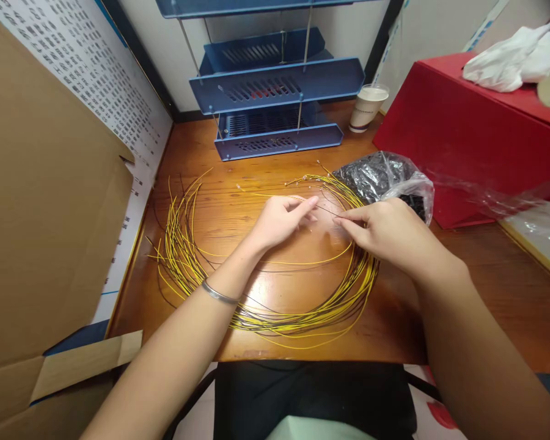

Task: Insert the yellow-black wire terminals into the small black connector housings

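Observation:
A large loose coil of thin yellow and black wires [302,319] lies in a ring on the brown wooden table. Over the middle of the ring, my left hand [286,219] pinches a wire between thumb and fingers. A yellow end of it sticks out to the left, with a small pale tip. My right hand [378,223] grips a dark stretch of wire between thumb and forefinger, a short way to the right. That dark stretch spans the gap between both hands. Several wire ends with small pale tips lie beyond my hands, near a clear plastic bag [385,177] of black items.
A blue tiered tray rack [279,143] stands at the back, with a paper cup [369,109] beside it. At right is a red box [440,134] topped by a white crumpled bag [508,60]. A cardboard box [41,183] borders the left side.

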A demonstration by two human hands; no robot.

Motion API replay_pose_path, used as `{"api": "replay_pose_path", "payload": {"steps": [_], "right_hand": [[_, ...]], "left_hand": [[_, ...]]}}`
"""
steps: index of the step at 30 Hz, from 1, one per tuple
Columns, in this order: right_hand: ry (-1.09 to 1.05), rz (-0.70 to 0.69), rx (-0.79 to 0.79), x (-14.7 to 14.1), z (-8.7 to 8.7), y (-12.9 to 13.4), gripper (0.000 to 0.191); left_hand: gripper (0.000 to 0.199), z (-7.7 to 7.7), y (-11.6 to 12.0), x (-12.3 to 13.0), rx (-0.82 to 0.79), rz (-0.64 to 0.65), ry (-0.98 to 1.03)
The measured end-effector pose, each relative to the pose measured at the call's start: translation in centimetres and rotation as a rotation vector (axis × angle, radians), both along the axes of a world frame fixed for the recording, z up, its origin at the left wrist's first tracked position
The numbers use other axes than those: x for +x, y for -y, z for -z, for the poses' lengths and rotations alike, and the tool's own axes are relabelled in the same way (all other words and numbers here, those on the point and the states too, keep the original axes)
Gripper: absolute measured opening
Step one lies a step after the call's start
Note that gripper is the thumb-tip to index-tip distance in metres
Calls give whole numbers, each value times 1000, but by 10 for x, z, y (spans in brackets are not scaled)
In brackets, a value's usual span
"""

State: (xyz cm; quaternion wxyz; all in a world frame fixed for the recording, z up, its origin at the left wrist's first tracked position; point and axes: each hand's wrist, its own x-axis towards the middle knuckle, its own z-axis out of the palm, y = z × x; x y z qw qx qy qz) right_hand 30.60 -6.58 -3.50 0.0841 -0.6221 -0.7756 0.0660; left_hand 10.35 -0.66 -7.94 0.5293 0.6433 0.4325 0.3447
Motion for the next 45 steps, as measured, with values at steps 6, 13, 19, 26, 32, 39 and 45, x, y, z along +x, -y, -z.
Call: {"api": "replay_pose_path", "payload": {"steps": [6,13,19,26,32,39,45], "right_hand": [[13,-55,-21,-11,-4,5,28],[47,-33,-81,-12,-6,9,34],[79,3,-157,-11,-9,11,31],[56,-73,-110,-18,-11,13,22],[-94,-91,57,-16,-1,13,57],[-207,-125,187,-14,1,12,21],[-33,-232,28,-20,-2,12,25]], "left_hand": [[34,-5,3,0,30,124,71],[35,-3,-10,-3,-103,-126,101],[36,0,-9,-1,51,-108,81],[44,6,-8,-6,170,117,68],[41,-2,-11,-7,181,173,22],[40,-9,-13,-4,76,207,42],[46,-4,-17,-5,184,104,123]]}}
